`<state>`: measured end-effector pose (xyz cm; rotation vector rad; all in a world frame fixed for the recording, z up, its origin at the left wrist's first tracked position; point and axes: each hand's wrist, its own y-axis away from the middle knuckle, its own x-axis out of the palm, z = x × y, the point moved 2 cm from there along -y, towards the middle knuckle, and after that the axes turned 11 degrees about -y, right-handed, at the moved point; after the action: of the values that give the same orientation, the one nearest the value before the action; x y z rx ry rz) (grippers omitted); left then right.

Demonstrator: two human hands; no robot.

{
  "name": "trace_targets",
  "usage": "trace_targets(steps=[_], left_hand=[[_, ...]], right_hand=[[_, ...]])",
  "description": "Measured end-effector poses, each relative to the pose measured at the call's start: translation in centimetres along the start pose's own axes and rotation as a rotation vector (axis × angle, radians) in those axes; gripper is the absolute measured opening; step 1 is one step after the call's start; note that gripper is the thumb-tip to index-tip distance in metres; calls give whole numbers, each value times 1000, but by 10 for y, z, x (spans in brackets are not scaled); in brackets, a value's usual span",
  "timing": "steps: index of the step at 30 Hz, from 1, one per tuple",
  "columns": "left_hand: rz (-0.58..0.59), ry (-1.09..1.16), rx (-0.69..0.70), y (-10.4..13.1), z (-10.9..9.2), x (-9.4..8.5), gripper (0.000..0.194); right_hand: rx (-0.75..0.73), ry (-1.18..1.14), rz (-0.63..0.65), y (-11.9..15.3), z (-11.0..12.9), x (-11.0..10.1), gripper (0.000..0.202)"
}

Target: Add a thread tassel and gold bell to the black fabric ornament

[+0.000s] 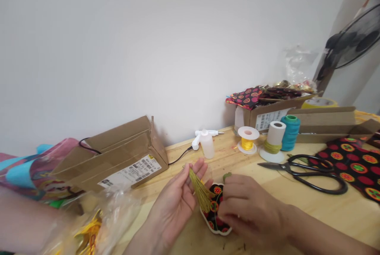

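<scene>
My left hand (175,201) is palm up, with its thumb and fingers closed on the top of an olive-green tassel (200,187). The strands hang down to the right. Beneath them is a scallop-edged piece (216,225) with a pale rim and black floral fabric. My right hand (252,207) is curled over the right side of this piece, fingers pinched. A bit of olive-green cord (227,176) sticks out above those fingers; the fingertips themselves are mostly hidden. A thin green line runs across the fabric between the hands.
Black scissors (305,172) lie right of my right hand, beside floral fabric (350,168). Behind stand yellow (247,144), olive (272,148) and blue (291,132) thread spools, a white bottle (207,144) and cardboard boxes (130,154). Another person's forearm (26,219) and a plastic bag (118,211) are left.
</scene>
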<state>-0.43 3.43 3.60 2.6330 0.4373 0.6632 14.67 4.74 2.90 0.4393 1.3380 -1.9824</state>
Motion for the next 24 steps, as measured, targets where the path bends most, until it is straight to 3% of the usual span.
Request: trace_targets(steps=[2, 4, 13, 15, 20, 24], left_hand=[[20, -3, -37, 2, 5, 4, 14], [46, -3, -81, 3, 10, 8, 12], [17, 2, -20, 2, 4, 3, 17], [21, -2, -14, 2, 4, 3, 16], [47, -14, -49, 4, 11, 7, 14], [37, -4, -60, 2, 12, 7, 13]], right_hand=[[40, 55, -148, 1, -4, -3, 10], [59, 87, -208, 1, -8, -4, 9], [51, 8, 147, 0, -2, 2, 16], [40, -25, 107, -1, 0, -1, 13], [51, 43, -145, 0, -7, -3, 11], [71, 40, -38, 1, -10, 2, 14]])
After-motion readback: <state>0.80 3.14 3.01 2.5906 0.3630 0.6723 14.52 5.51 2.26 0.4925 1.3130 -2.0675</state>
